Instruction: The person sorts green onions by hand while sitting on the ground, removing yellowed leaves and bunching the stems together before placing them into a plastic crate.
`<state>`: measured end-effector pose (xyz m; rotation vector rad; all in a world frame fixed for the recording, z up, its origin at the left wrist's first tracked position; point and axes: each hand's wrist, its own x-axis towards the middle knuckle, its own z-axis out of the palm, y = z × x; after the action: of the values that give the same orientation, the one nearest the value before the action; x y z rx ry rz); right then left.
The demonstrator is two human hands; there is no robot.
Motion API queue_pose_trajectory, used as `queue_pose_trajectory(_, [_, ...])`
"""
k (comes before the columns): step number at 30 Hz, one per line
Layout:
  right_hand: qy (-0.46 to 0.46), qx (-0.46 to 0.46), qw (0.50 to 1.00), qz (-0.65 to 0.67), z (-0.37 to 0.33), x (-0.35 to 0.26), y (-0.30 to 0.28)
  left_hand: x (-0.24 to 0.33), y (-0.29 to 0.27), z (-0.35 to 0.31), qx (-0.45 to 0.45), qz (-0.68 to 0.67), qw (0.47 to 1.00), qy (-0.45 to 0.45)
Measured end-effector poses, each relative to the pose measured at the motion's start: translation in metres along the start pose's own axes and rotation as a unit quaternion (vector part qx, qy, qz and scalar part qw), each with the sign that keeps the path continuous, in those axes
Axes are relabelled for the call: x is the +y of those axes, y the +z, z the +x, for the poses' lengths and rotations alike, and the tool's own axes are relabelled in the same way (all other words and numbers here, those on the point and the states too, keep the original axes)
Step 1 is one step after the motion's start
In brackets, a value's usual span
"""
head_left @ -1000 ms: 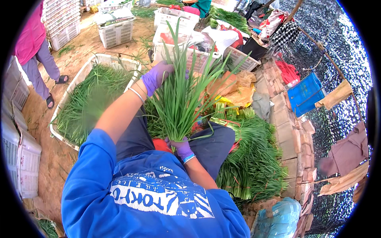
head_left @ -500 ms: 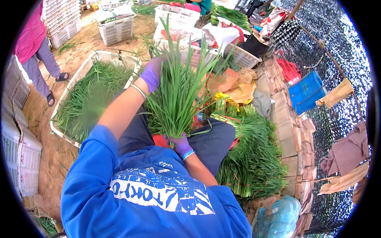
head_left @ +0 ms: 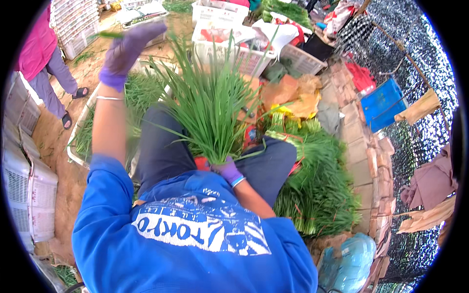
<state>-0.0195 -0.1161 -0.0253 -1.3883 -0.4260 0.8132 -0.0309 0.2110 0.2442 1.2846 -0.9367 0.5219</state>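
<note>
In my purple-gloved right hand (head_left: 227, 172), low between my knees, is a fanned bunch of garlic chives (head_left: 212, 115). That hand is closed round the bunch's base, and the long flat leaves spread up and away from me. My left hand (head_left: 128, 52), also purple-gloved, is raised at the upper left, apart from the bunch. A short piece of green leaf (head_left: 111, 34) sticks out beside its knuckles and seems held; motion smears the fingers. Tied chive bundles (head_left: 320, 180) are piled to the right of my knee, some with red bands.
A white crate (head_left: 78, 146) of loose chives stands left of my leg. More crates (head_left: 43, 195) line the left edge, and another crate (head_left: 234, 56) sits ahead. A person (head_left: 46, 63) stands at the upper left. Bricks (head_left: 359, 166) and a blue container (head_left: 383, 110) are at the right.
My left hand has left the leaves of the bunch and swung up and to the left, over the crate. My right hand still grips the bunch's base, and the leaves have spread wider.
</note>
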Motion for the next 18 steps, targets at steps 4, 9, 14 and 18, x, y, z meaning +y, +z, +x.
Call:
queue_pose_trajectory(4, [-0.037, 0.001, 0.992, -0.122, 0.012, 0.014, -0.007, 0.041, -0.007, -0.004, -0.306, 0.048, 0.950, 0.030])
queue_pose_trajectory(9, [-0.268, 0.061, 0.891, -0.361, 0.008, -0.002, 0.006, 0.046, 0.028, -0.012, 0.311, 0.301, 0.900, -0.050])
queue_pose_trajectory(14, [0.024, -0.009, 0.985, -0.168, 0.000, -0.007, -0.002, -0.001, 0.041, -0.024, 0.106, 0.526, 0.827, -0.170])
queue_pose_trajectory(18, [-0.023, 0.010, 0.982, -0.186, 0.008, 0.011, -0.006, -0.029, 0.029, -0.045, 0.069, 0.453, 0.834, -0.306])
